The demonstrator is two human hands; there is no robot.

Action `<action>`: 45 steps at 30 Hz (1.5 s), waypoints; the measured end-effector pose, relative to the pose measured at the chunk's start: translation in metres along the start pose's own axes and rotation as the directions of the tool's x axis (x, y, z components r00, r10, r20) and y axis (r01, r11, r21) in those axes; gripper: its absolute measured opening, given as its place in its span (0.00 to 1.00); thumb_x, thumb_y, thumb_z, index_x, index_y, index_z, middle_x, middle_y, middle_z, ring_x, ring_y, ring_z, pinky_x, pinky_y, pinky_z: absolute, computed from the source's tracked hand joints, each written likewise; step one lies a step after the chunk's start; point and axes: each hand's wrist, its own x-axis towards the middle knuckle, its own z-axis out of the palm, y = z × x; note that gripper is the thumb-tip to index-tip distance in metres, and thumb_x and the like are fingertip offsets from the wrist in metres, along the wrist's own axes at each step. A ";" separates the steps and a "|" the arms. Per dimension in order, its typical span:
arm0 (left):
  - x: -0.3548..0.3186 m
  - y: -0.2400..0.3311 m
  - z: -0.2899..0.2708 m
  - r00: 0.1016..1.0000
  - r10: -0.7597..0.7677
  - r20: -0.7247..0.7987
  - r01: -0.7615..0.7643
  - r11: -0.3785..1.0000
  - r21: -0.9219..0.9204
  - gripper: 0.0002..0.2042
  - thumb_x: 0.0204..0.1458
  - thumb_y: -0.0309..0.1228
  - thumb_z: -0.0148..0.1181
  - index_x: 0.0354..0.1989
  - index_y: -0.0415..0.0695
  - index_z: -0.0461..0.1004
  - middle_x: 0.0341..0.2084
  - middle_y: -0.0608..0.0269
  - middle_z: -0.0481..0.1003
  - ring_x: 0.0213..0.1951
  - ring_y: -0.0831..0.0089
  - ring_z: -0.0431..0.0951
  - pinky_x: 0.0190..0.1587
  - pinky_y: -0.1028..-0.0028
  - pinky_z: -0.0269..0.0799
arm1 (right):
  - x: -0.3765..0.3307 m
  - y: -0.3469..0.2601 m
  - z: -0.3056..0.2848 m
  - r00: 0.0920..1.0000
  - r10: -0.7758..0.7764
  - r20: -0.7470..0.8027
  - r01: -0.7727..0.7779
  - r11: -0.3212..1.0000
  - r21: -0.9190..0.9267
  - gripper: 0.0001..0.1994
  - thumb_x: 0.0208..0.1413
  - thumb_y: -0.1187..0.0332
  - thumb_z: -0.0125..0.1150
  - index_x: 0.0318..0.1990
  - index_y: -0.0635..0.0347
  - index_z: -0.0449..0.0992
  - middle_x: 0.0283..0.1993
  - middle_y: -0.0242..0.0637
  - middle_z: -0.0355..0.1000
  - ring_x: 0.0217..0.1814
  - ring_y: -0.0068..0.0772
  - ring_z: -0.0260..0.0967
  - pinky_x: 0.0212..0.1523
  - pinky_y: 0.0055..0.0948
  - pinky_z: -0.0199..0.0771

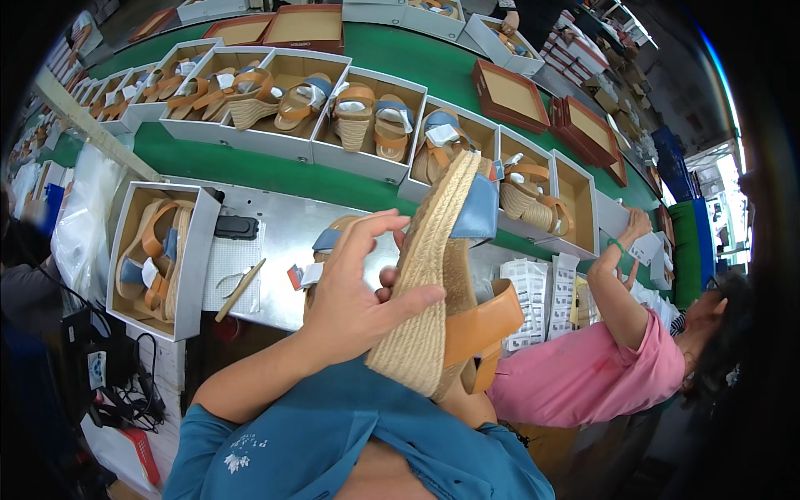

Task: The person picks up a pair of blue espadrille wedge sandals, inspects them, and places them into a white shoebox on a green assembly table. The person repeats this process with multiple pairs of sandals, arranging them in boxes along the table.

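Braided tan rope covers the wedge of the sandal (421, 317), which is raised just right of the left hand (357, 283), toe high and heel low, with the right forearm (471, 407) coming up behind it from below; the left hand is spread wide, its thumb lying on the braid and its index finger reaching past the edge, while the right hand is hidden, so I cannot tell how it grips. The sandal is probably light for its bulk, stiff through the wedge, soft at the blue strap (477, 212) and tan strap (479, 323); the coarse braid should not slip, and the thick heel end seems the best hold, as pressed straps may crease. Just beyond the left hand lies a second sandal (327, 239); farther left of that hand are a tool (241, 290) and a box (197, 267)
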 end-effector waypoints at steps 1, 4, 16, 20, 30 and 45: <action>0.001 0.001 0.003 0.998 -0.065 0.025 0.068 0.991 -0.113 0.23 0.49 0.32 0.68 0.52 0.40 0.69 0.52 0.54 0.68 0.52 0.67 0.70 0.52 0.70 0.67 | -0.001 0.000 -0.001 1.000 0.004 -0.004 -0.004 1.000 0.013 0.29 0.65 0.50 0.46 0.67 0.56 0.55 0.54 0.52 0.67 0.54 0.52 0.70 0.52 0.50 0.76; 0.003 -0.017 0.004 0.995 -0.095 0.029 0.099 0.959 -0.265 0.22 0.51 0.32 0.67 0.53 0.39 0.70 0.48 0.58 0.72 0.43 0.75 0.75 0.40 0.78 0.74 | -0.002 0.002 -0.001 0.999 0.045 -0.012 -0.045 0.998 0.043 0.29 0.65 0.50 0.46 0.67 0.56 0.53 0.55 0.52 0.66 0.54 0.52 0.69 0.53 0.50 0.75; -0.002 -0.028 -0.007 0.993 -0.096 0.066 0.111 0.953 -0.283 0.22 0.55 0.26 0.60 0.59 0.37 0.67 0.52 0.57 0.70 0.45 0.76 0.73 0.46 0.77 0.71 | 0.000 0.004 0.001 0.991 0.130 -0.033 -0.126 0.987 0.097 0.31 0.65 0.50 0.44 0.69 0.52 0.47 0.57 0.51 0.64 0.58 0.51 0.66 0.57 0.52 0.69; -0.007 -0.042 -0.013 0.998 -0.013 0.062 0.029 0.964 -0.265 0.23 0.54 0.23 0.57 0.61 0.39 0.65 0.55 0.57 0.68 0.46 0.75 0.72 0.46 0.78 0.70 | 0.001 0.005 0.000 0.986 0.161 -0.039 -0.156 0.982 0.110 0.31 0.65 0.49 0.44 0.69 0.51 0.44 0.58 0.51 0.63 0.59 0.51 0.65 0.58 0.53 0.67; -0.009 -0.037 -0.020 0.998 -0.014 0.054 0.025 0.976 -0.216 0.24 0.54 0.23 0.57 0.61 0.41 0.64 0.56 0.57 0.66 0.51 0.72 0.71 0.52 0.72 0.71 | 0.000 0.003 0.002 0.986 0.164 -0.032 -0.159 0.980 0.121 0.33 0.65 0.49 0.42 0.71 0.48 0.39 0.61 0.51 0.61 0.61 0.51 0.63 0.61 0.54 0.62; -0.035 -0.076 -0.047 0.992 0.009 -0.127 -0.008 1.000 0.008 0.16 0.55 0.29 0.59 0.51 0.39 0.72 0.45 0.55 0.74 0.43 0.69 0.75 0.45 0.71 0.72 | 0.021 -0.013 0.003 0.913 0.381 0.142 -0.391 0.919 0.050 0.36 0.65 0.48 0.40 0.73 0.43 0.31 0.64 0.51 0.58 0.65 0.50 0.59 0.65 0.56 0.55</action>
